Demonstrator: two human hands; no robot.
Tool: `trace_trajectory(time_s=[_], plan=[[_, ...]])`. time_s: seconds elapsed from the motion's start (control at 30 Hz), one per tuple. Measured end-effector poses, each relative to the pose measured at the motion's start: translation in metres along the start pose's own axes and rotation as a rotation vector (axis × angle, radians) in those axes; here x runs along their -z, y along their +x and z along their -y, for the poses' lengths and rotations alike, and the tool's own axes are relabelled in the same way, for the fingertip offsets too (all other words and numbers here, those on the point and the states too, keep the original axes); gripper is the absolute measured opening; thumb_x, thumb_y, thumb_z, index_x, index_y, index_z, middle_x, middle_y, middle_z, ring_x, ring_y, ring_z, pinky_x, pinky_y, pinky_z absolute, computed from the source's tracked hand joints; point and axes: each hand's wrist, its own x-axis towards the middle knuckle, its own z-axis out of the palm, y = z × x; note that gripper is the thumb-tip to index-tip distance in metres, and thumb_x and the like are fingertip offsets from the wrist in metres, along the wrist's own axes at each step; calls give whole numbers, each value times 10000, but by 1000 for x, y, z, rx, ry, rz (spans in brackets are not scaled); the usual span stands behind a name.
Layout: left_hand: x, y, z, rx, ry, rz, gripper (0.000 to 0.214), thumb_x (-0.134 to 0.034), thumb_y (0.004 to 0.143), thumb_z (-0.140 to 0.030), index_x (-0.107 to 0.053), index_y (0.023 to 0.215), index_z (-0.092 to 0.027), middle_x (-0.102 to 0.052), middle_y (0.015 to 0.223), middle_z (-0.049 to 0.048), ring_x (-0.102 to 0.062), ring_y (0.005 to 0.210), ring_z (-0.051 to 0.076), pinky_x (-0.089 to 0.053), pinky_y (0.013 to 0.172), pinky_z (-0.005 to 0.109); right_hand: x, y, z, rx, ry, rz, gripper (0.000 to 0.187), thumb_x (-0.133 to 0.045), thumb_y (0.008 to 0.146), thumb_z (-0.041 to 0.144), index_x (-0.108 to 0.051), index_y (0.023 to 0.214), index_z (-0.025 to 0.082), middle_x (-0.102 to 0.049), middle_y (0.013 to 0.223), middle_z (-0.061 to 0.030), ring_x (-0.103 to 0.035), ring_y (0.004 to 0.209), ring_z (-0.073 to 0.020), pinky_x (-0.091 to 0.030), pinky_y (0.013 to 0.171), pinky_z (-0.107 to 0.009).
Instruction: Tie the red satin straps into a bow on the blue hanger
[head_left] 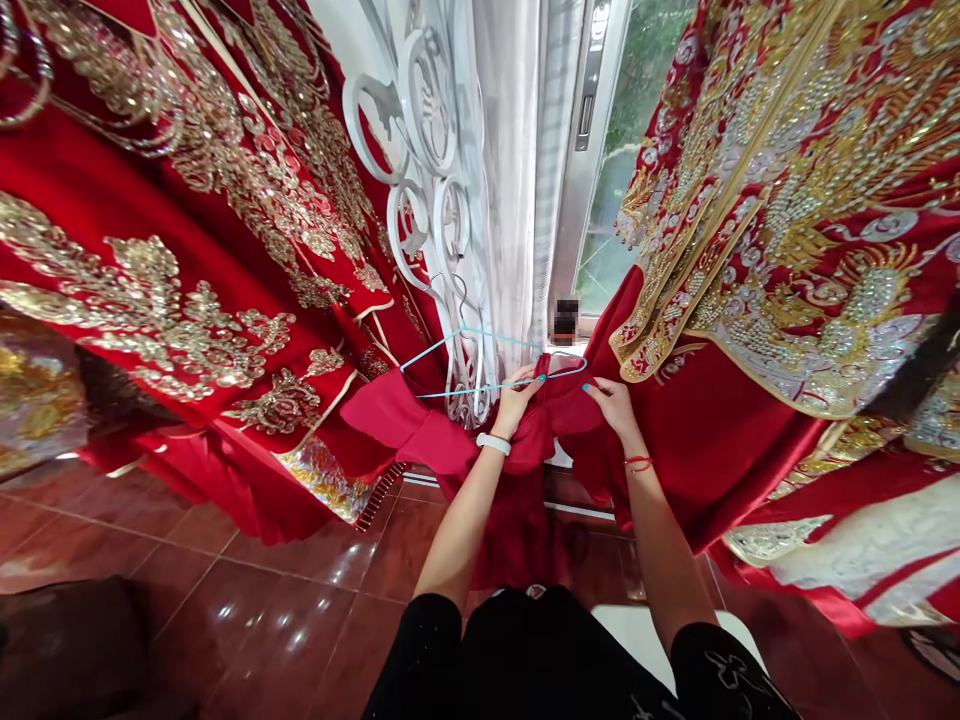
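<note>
My left hand [516, 398] grips the bottom wire of a light blue hanger [480, 340] together with the plain red garment [420, 430] draped over it. My right hand [615, 402] pinches the same red cloth at the hanger's right end. The hanger hangs in front of a white scrolled metal stand [427, 150]. The red garment falls down between my arms toward the floor. A white band sits on my left wrist and a red string on my right wrist.
Heavy red robes with gold and silver embroidery hang at left [187, 250] and right [787, 220]. A white curtain [510, 160] and a window [630, 130] lie behind. The floor is glossy red-brown tile [262, 600]. A white surface [645, 630] shows near my legs.
</note>
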Motion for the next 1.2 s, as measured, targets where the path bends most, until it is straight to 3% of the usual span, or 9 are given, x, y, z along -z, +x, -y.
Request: trace_trajectory(time_s=[0.27, 0.37, 0.53, 0.6, 0.73, 0.87, 0.97, 1.07, 1.2], plan=[[-4, -2, 1, -42, 41, -31, 429, -838, 637, -503, -763, 920, -190, -747, 912, 63, -666, 887, 203, -502, 911, 363, -7, 23, 10, 154, 79, -470, 490, -763, 600, 616, -711, 830, 186, -738, 902, -81, -652, 944, -252, -489, 968, -443], [-5, -4, -1, -39, 38, -21, 425, -842, 631, -503, -768, 912, -192, -750, 924, 64, -666, 893, 205, -499, 917, 364, -16, 33, 24, 196, 108, -455, 484, -776, 580, 627, -681, 782, 198, -732, 858, -69, -657, 887, -243, -496, 969, -450], [-11, -2, 0, -7, 35, -46, 413, -848, 614, -510, -766, 869, -194, -746, 887, 46, -661, 875, 207, -506, 876, 349, -22, 41, 49, 276, -10, -157, 402, -757, 665, 575, -723, 840, 215, -755, 916, -59, -671, 917, -258, -486, 995, -473], [-14, -2, 2, 13, 8, -66, 406, -851, 612, -497, -761, 855, -185, -743, 877, 43, -662, 877, 206, -506, 874, 344, -26, 41, 56, 322, -95, -121, 362, -750, 702, 541, -734, 849, 210, -758, 935, -74, -672, 949, -275, -474, 1012, -482], [-18, -7, 6, 64, -107, -38, 412, -829, 661, -461, -757, 966, -195, -747, 982, 48, -669, 977, 203, -488, 954, 341, -41, 39, 63, 364, -156, -204, 304, -721, 765, 480, -748, 855, 191, -752, 957, -109, -676, 964, -286, -480, 1003, -470], [-17, -18, 7, 98, -170, 16, 463, -831, 662, -445, -731, 1053, -217, -742, 1018, 47, -668, 982, 191, -483, 970, 341, -51, 33, 61, 371, -146, -200, 245, -668, 823, 443, -763, 857, 219, -746, 940, -75, -661, 957, -257, -468, 1024, -452], [-17, -21, 3, 119, -141, -55, 452, -852, 627, -442, -719, 990, -208, -728, 900, 33, -659, 837, 168, -502, 852, 317, -53, 28, 62, 364, -121, -179, 229, -648, 835, 441, -765, 824, 245, -729, 900, -41, -647, 935, -235, -466, 1028, -439], [-19, -14, -1, 87, -40, -172, 417, -885, 563, -442, -678, 820, -186, -670, 760, 5, -598, 690, 138, -479, 724, 287, -57, 24, 68, 362, -104, -262, 245, -636, 848, 454, -759, 788, 251, -706, 868, -25, -642, 921, -218, -468, 1027, -420], [-18, -13, -4, 39, 16, -150, 379, -828, 651, -503, -650, 738, -180, -643, 733, 11, -597, 728, 161, -479, 766, 305, -68, 22, 74, 351, -97, -393, 287, -614, 875, 469, -757, 816, 228, -685, 852, -36, -637, 931, -219, -470, 1027, -421]])
